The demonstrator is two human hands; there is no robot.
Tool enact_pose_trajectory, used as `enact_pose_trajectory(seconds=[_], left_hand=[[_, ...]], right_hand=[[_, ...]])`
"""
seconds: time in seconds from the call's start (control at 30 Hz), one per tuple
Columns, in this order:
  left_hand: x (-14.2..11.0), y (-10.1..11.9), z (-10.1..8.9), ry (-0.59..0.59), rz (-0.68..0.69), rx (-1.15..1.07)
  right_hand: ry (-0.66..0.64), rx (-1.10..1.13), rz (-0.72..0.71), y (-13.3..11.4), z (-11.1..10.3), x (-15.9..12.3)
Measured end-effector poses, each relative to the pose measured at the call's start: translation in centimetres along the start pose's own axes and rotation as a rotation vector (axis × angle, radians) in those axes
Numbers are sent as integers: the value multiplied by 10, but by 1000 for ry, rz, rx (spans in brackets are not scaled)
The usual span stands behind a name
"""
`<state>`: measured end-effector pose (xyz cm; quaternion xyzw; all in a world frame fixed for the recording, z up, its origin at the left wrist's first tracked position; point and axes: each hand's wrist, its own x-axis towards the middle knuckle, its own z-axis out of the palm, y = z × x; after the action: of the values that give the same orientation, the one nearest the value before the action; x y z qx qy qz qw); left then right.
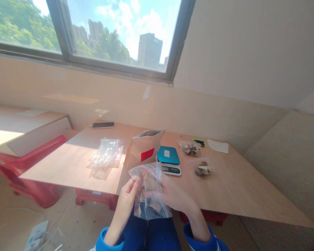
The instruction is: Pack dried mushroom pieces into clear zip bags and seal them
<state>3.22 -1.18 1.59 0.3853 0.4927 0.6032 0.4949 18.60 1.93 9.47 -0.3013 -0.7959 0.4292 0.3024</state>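
Observation:
Both my hands hold a small clear plastic bag (149,195) with dark and pale pieces inside, over my lap at the near edge of the wooden table (240,188). My left hand (127,198) pinches the bag's left top edge. My right hand (172,195) grips its right side, partly behind the plastic. Just beyond stands an open brown paper pouch (142,151) with a red label. To its right sits a blue-topped kitchen scale (169,159).
Two filled clear bags (190,149) (202,169) lie right of the scale. A heap of empty clear bags (106,157) lies at the left. A phone (103,124), a green-handled tool (198,141) and white paper (218,146) lie at the far edge. Red stools (34,167) stand below.

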Motion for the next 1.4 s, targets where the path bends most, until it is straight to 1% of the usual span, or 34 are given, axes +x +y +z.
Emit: enact_pose_trajectory(seconds=[0.13, 0.23, 0.33, 0.5, 0.63, 0.7, 0.8, 0.87, 0.93, 1.03, 1.17, 1.23, 1.33, 1.4], left_hand=[[1, 6, -2, 37, 14, 20], [-1, 14, -2, 105, -10, -44], [-3, 17, 0, 146, -51, -126], [-2, 3, -1, 155, -148, -239], [-3, -4, -3, 158, -233, -316], [-4, -1, -2, 119, -227, -309], [-3, 3, -1, -30, -169, -288], [-1, 2, 0, -98, -133, -265], [1, -1, 1, -105, -122, -238], [3, -4, 1, -87, -124, -221], [3, -1, 0, -68, -95, -233], [3, 1, -1, -40, -116, -247], [3, 3, -2, -14, -160, -314], [3, 3, -2, -34, -160, -388]], right_hand=[[51, 76, 73, 5, 0, 2], [79, 191, 119, 13, 2, 3], [132, 288, 117, 22, 5, 2], [203, 434, 110, 24, 8, 4], [190, 506, 169, 20, 7, 6], [176, 527, 179, 20, 6, 6], [169, 555, 179, 23, 7, 6], [160, 589, 197, 26, 8, 7], [163, 610, 234, 31, 9, 8], [221, 553, 287, 37, 10, 11], [303, 475, 247, 41, 10, 14], [352, 464, 245, 39, 9, 14], [465, 505, 242, 38, 8, 15], [522, 559, 215, 37, 7, 17]])
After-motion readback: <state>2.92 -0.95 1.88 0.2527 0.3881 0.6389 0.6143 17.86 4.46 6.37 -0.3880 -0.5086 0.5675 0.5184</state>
